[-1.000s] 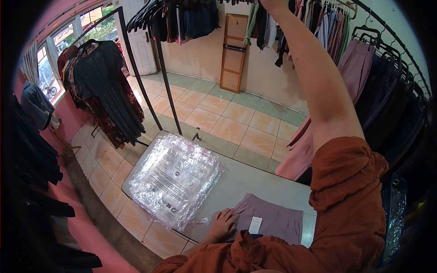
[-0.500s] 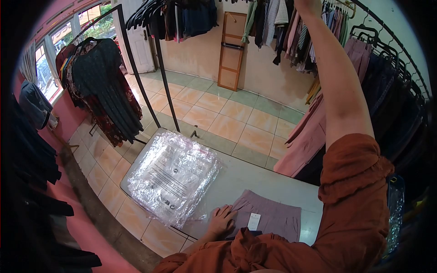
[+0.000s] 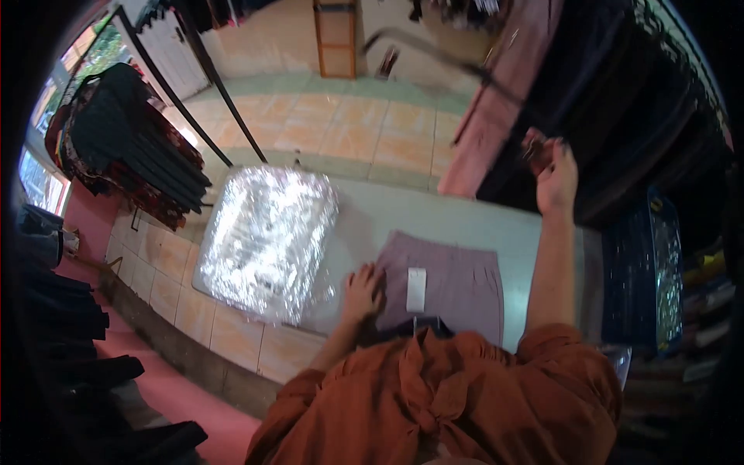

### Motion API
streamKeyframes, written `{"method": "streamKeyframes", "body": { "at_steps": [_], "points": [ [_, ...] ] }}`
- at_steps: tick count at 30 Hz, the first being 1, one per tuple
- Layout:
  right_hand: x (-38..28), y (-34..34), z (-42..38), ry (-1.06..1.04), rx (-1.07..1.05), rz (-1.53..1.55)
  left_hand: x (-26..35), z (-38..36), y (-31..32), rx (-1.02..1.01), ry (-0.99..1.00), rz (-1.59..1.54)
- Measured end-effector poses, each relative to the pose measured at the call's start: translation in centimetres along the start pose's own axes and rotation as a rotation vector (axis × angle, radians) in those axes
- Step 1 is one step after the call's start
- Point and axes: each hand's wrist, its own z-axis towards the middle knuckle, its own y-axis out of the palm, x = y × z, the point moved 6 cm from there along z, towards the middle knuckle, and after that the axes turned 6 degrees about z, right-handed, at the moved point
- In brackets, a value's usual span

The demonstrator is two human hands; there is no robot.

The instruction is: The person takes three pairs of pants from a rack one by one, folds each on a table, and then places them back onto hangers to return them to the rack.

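Observation:
My left hand (image 3: 362,294) lies flat on the table, its fingers at the left edge of a folded mauve garment (image 3: 457,283) with a gathered waistband. A white tag (image 3: 416,290) rests on this garment. Raised over the table's right end, my right hand (image 3: 556,177) is closed around one end of a dark clip hanger (image 3: 438,53), blurred by motion. The hanger stretches away to the upper left, and a brown clip (image 3: 387,63) shows near its far end. No garment hangs from it. Dark fabric peeks out at the mauve garment's near edge.
A stack of clear plastic packaging (image 3: 267,236) covers the left part of the white table (image 3: 360,205). Racks of clothes stand left (image 3: 128,136) and right (image 3: 612,101). A blue plastic container (image 3: 639,271) is beyond the table's right end. Black rack posts (image 3: 225,101) rise behind the table.
My right hand has come down from the upper rack and now holds the hanger over the table. My left hand stays by the mauve garment. The view has tilted down and shifted right.

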Motion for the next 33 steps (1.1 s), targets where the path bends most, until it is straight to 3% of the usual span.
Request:
{"method": "streamKeyframes", "body": {
  "at_steps": [2,6,10,12,15,17,18,20,21,23,24,26,33],
  "points": [
    [4.8,-6.9,-6.6,0.212,0.083,-0.069,-0.6,-0.1,0.9,-0.016,0.009,-0.005],
    [11.0,-19.0,-18.4,0.41,0.293,-0.159,-0.4,-0.9,1.4,-0.049,0.057,0.1],
    [11.9,-22.1,-21.8,0.447,0.334,-0.128,-1.5,-0.8,1.1,-0.073,0.059,0.139],
    [12.6,-23.0,-22.6,0.486,0.331,-0.112,-1.5,-0.5,1.1,-0.095,0.071,0.137],
    [12.8,-22.5,-22.9,0.499,0.302,-0.134,-0.8,1.7,-0.8,0.024,-0.061,0.005],
    [12.6,-21.9,-22.5,0.511,0.27,-0.172,-0.1,4.1,-2.9,0.284,-0.134,-0.44],
    [12.5,-21.6,-22.2,0.518,0.235,-0.215,0.9,5.2,-3.5,0.287,-0.135,-0.439],
    [12.7,-21.4,-21.6,0.527,0.199,-0.23,2.7,7.4,-3.2,0.095,-0.145,-0.571],
    [12.8,-21.1,-21.3,0.539,0.169,-0.244,2.6,8.1,-2.9,0.102,-0.142,-0.571],
    [12.9,-20.8,-20.5,0.515,0.155,-0.253,2.5,8.9,-1.0,-0.118,-0.162,-0.258],
    [12.8,-20.4,-20.0,0.496,0.148,-0.261,2.2,9.1,-0.6,-0.111,-0.162,-0.259],
    [12.7,-20.0,-19.2,0.494,0.145,-0.266,0.5,9.2,0.7,-0.156,-0.357,-0.196],
    [13.7,-18.6,-16.3,0.53,0.028,-0.375,-0.7,10.6,0.6,-0.135,-0.374,-0.276]
  ]
}}
